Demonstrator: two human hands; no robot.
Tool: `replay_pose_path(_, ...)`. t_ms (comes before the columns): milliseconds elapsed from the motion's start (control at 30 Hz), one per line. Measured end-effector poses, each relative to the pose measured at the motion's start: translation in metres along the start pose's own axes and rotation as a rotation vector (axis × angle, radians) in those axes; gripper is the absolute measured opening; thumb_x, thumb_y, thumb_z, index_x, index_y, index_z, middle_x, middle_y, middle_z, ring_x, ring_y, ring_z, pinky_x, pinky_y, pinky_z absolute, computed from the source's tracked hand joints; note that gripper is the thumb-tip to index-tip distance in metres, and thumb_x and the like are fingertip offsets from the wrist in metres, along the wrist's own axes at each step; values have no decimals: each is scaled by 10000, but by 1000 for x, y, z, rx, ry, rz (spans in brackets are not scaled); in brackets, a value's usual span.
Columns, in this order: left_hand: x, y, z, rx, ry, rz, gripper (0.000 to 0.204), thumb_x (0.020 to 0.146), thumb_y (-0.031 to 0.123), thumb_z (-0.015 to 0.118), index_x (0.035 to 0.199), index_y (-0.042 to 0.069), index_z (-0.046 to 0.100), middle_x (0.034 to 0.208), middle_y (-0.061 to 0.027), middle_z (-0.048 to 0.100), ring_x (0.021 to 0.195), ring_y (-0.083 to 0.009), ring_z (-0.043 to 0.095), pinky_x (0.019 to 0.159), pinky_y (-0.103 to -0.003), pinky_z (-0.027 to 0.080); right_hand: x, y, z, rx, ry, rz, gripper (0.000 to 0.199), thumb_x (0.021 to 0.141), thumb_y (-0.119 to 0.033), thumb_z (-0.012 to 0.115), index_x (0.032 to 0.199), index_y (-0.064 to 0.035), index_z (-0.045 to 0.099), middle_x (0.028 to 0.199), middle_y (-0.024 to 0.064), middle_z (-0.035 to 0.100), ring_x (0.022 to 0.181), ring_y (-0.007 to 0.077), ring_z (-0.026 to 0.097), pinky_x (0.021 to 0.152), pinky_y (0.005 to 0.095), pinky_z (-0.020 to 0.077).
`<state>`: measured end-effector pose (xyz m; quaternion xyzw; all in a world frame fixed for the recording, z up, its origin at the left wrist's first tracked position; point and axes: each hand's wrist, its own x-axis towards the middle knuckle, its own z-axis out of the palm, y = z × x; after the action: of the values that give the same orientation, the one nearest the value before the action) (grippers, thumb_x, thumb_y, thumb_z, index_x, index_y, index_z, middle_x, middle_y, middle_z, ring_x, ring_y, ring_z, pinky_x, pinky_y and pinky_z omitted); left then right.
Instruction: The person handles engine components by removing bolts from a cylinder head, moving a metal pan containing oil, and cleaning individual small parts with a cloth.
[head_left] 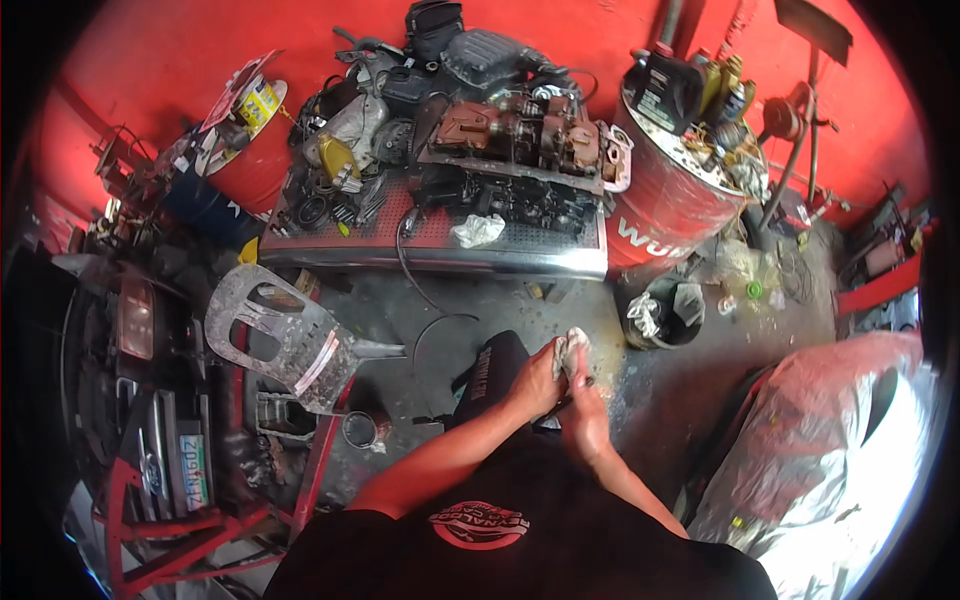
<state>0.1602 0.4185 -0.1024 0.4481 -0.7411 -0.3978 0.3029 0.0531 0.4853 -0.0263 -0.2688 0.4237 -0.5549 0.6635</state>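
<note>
Both hands meet over the grey floor in front of the metal workbench [430, 255]; the left hand [535, 385] and the right hand [585, 415] clench a dirty white rag [570, 348] between them; on the workbench sits a greasy engine block [515, 150]; right of it stands a red drum [665, 200]; a black bucket [665, 315] sits below the drum.

Bright daylight, saturated reds. Glare blows out plastic-wrapped bundle [820, 440] at lower right; left of it, floor evenly lit, soft shadows. Heavy fisheye bending, black vignette at rim. Edges soft; centre sharp.
</note>
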Motion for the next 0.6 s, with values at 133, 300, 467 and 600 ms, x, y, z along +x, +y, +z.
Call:
replay_pose_path(133, 59, -48, -18, 17, 186, -464, 459, 757, 228, 749, 1169, 94, 596, 933, -227, 688, 924, -445, 660, 770, -492, 529, 20, -36, 4, -187, -244, 99, 486, 1068, -313, 423, 1479, -53, 407, 1385, 118, 502, 1129, 165, 563, 933, 314, 465)
replay_pose_path(300, 129, -227, -69, -574, 800, -620, 315, 898, 245, 645, 1164, 75, 648, 1021, -105, 727, 893, -297, 710, 788, -392, 550, 126, -83, 11, -423, -106, 144, 378, 1069, -273, 430, 1374, -55, 483, 936, 42, 590, 681, 68, 516, 596, 232, 424)
replay_pose_path(467, 244, -271, -159, -729, 475, -1396, 758, 884, 558, 585, 1479, 148, 358, 1556, -146, 336, 1346, -473, 387, 880, -792, 343, 202, -55, -3, -221, 185, 153, 290, 1027, -167, 540, 1302, -74, 534, 847, -15, 507, 651, 52, 449, 566, 218, 384)
replay_pose_path(600, 246, -276, -168, -82, 81, -1027, 531, 885, 347, 674, 1291, 18, 580, 1222, -176, 627, 1052, -316, 636, 848, -488, 527, 245, -91, 27, -611, 211, 23, 214, 1014, -144, 566, 1130, 8, 662, 826, 12, 545, 625, 83, 507, 579, 258, 444)
